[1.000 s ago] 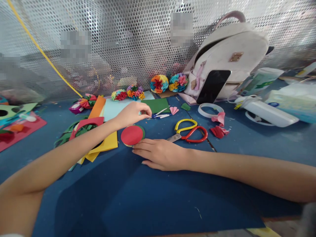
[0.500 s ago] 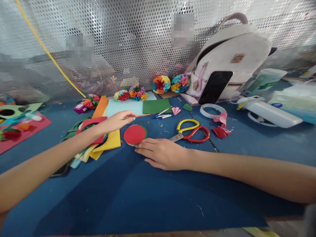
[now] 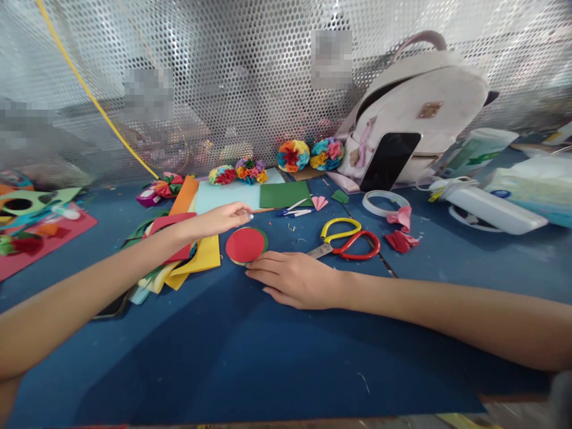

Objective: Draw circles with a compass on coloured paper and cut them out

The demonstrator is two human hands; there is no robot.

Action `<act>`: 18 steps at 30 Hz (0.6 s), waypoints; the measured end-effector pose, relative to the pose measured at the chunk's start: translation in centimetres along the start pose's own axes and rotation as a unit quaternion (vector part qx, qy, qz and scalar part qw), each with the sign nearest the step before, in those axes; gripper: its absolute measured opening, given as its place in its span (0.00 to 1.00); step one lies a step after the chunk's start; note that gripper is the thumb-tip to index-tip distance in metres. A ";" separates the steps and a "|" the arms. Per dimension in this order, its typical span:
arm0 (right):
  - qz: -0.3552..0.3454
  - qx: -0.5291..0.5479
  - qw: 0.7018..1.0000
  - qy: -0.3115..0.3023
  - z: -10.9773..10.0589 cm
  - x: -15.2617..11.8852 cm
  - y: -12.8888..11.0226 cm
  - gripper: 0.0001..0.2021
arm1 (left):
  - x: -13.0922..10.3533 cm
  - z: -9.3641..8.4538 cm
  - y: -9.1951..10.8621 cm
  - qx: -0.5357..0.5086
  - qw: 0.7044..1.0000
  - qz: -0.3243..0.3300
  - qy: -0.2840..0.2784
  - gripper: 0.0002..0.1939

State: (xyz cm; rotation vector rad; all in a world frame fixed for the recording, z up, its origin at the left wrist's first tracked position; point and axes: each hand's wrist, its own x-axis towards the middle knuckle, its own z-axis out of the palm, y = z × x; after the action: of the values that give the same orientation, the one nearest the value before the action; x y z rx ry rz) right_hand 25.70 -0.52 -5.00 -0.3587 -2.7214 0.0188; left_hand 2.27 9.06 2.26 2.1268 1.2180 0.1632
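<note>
- Right hand (image 3: 297,280) is open and flat, fingers touching the red circle (image 3: 244,243) on the bench (image 3: 268,369); light pressure should steady it.
- Left hand (image 3: 218,220), half open, seems empty.

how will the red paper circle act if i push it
The red paper circle looks thin, so probably light and slightly bendy. A green edge peeks out beneath it, so the layers may slide apart. Lying flat, it seems unlikely to roll.
</note>
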 end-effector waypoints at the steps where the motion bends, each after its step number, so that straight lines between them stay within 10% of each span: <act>1: 0.000 -0.002 1.000 -0.002 0.0 0.0 0.0 0.21 | 0.1 0.1 0.0 0.017 1.000 0.001 -0.006 0.24; 18: -0.001 -0.015 1.000 -0.012 0.1 0.1 0.1 0.22 | 0.7 -0.3 2.0 0.255 0.962 -0.056 -0.082 0.31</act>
State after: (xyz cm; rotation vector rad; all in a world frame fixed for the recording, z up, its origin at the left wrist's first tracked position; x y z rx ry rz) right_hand 25.65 -0.39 -5.04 -0.3671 -2.7476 -0.0187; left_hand 3.97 9.11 3.60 2.4307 1.3835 -0.4137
